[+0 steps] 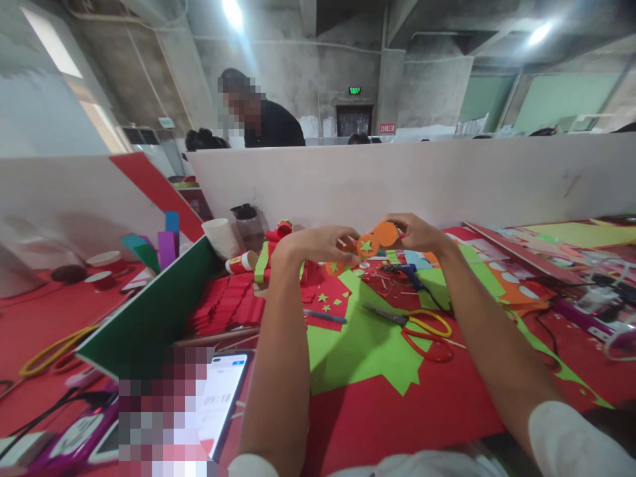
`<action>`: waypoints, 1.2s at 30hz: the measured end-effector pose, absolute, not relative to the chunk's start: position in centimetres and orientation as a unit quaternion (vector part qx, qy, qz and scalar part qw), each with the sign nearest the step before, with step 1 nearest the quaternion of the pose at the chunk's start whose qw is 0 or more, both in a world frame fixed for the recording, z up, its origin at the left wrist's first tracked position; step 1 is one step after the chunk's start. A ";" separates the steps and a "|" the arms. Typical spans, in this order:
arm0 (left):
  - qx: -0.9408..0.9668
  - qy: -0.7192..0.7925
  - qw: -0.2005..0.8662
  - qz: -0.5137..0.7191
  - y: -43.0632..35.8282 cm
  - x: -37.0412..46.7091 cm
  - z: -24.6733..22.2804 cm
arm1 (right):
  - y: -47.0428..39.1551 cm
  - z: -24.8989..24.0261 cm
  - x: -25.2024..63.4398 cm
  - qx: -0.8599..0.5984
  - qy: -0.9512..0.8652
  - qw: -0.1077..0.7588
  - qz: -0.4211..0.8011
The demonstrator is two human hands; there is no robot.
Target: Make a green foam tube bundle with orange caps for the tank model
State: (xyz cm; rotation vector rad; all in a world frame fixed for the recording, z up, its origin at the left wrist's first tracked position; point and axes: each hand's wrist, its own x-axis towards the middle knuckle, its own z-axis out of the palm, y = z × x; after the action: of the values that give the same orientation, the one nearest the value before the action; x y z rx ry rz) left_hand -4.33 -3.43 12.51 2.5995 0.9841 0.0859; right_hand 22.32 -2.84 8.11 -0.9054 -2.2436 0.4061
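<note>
My left hand [334,244] has its fingers curled at the left edge of an orange paper disc with a green star [366,246]. Beside it, a plain orange disc [386,234] is pinched in my right hand [416,232]. The two discs overlap or touch; I cannot tell whether they are joined. Another orange disc [335,268] with a star is under my left hand. Below lie green paper [358,358], small green paper stars [322,298], a blue pen [325,317] and scissors [407,322] with yellow and red handles. A blue glue gun [411,273] lies behind the scissors.
Stacked red paper strips [226,305] and a green board [154,311] stand left, near a phone [223,397]. A white cup [221,237] and dark-lidded bottle [247,225] are behind. Purple power strips [586,324] and cables lie right. A white partition [397,179] separates another person [275,122].
</note>
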 end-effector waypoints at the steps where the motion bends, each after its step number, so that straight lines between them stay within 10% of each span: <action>1: 0.920 0.351 0.174 0.026 -3.5 -4.3 12.5 | -2.8 8.1 22.3 -0.347 -0.861 0.337 0.157; 36: 0.931 0.339 0.124 0.049 -2.8 -3.2 12.0 | -2.3 7.5 21.2 -0.331 -0.869 0.319 0.184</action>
State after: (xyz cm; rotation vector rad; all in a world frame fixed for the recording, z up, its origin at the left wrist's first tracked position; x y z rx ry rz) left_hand -3.18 -2.80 12.02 2.7151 0.9881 0.1437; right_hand 21.25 -2.33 7.49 -0.8709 -2.2834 0.4837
